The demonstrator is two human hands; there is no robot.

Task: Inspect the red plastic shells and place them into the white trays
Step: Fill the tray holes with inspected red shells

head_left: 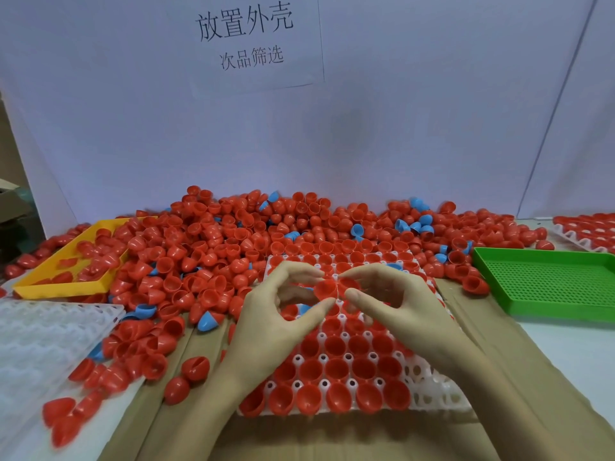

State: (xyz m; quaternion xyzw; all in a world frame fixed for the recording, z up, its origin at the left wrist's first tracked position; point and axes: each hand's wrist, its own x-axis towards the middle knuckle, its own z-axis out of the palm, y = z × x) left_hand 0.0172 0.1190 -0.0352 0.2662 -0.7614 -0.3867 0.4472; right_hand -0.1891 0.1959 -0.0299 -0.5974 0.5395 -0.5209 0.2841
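Left hand (266, 327) and right hand (409, 314) each pinch a red shell (324, 289) between thumb and fingers above the white tray (432, 390).

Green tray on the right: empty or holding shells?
Empty: the green tray's perforated floor shows bare all over; the nearest red shells lie outside its left rim.

A white plastic tray with round cup pockets (432, 390) is lying flat in the middle foreground, its near rows filled with glossy red plastic half-shells (336, 347) sitting open side up. Just above its far half, two more red shells (327, 287) are being held side by side. Behind and left of that tray, a large loose heap of red shells (233, 234) is spreading, tumbled at all angles. Another white pocketed tray (43, 334), unfilled, is lying to the left of the filled one. A third white tray loaded with shells (585, 232) is sitting far right of it.
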